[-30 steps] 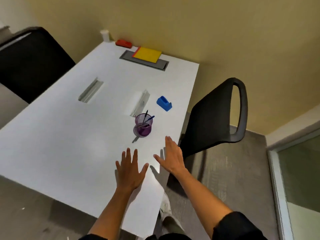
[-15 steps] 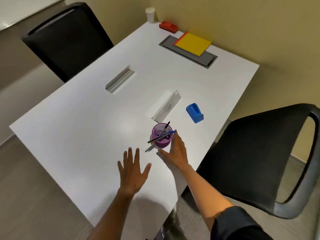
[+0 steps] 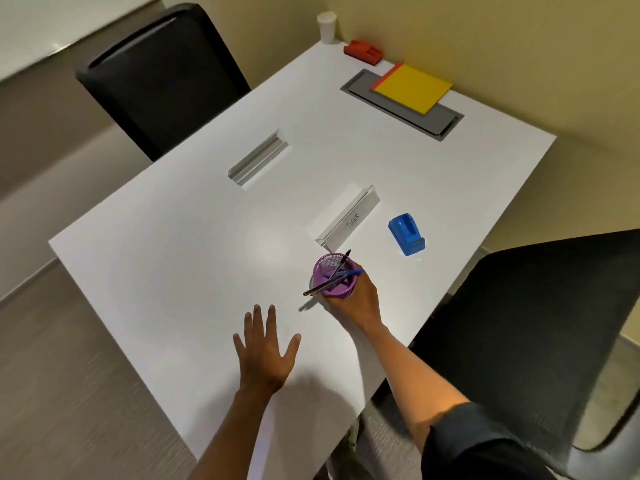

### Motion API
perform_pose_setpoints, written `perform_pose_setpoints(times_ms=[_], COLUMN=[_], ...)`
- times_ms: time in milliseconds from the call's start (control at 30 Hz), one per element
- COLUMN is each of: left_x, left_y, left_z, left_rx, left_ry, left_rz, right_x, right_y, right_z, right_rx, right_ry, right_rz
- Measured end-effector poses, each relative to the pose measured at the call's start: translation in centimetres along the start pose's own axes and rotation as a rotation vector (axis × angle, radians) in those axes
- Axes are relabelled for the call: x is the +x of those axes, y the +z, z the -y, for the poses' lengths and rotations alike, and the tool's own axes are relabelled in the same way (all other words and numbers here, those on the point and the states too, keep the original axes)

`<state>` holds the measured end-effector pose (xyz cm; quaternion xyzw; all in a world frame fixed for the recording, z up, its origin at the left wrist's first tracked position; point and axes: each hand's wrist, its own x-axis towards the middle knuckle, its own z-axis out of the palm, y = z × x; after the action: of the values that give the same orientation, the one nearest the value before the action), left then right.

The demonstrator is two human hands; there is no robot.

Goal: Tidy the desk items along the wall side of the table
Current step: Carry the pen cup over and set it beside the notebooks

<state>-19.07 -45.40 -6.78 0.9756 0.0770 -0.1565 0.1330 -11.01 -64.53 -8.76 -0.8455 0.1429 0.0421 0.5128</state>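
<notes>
i see my right hand [image 3: 353, 301] gripping the purple pen cup [image 3: 333, 276] at centre right of the white surface [image 3: 173, 237]; my left hand [image 3: 265, 351] lies flat, fingers spread wide

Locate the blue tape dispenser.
In the head view, the blue tape dispenser sits near the table's right edge, just right of the name card, beyond the purple pen cup.

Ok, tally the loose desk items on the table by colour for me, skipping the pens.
Purple: 1, pen cup, gripped by the right hand
Blue: 1, tape dispenser
Red: 1, holder
Yellow: 1, notepad
White: 2, paper cup, name card
Total: 6
</notes>
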Motion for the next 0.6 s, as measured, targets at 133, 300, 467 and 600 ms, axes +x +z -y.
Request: perform_pose_setpoints(times_ms=[133, 300, 467, 600], left_x=[-0.8, -3.4, -7.0, -11.4], left_y=[-0.2, 0.4, 1.5, 2.5], left_z=[0.2, 0.3, 0.6, 0.5], left_rx=[0.000, -0.044, -0.004, 0.011], left_ry=[-0.014, 0.067, 0.167, 0.270], left_rz=[0.044, 0.041, 0.032, 0.038], right_x=[-1.7, -4.9, -10.9, -17.4], right_y=[-1.1, -2.4, -3.5, -5.2], right_z=[0.3, -0.4, -1.2, -2.1], right_rx=[-0.007, -0.006, 0.011, 0.046], right_ry=[-0.020, -0.034, -0.020, -0.024], right_rz=[0.015, 0.021, -0.007, -0.076])
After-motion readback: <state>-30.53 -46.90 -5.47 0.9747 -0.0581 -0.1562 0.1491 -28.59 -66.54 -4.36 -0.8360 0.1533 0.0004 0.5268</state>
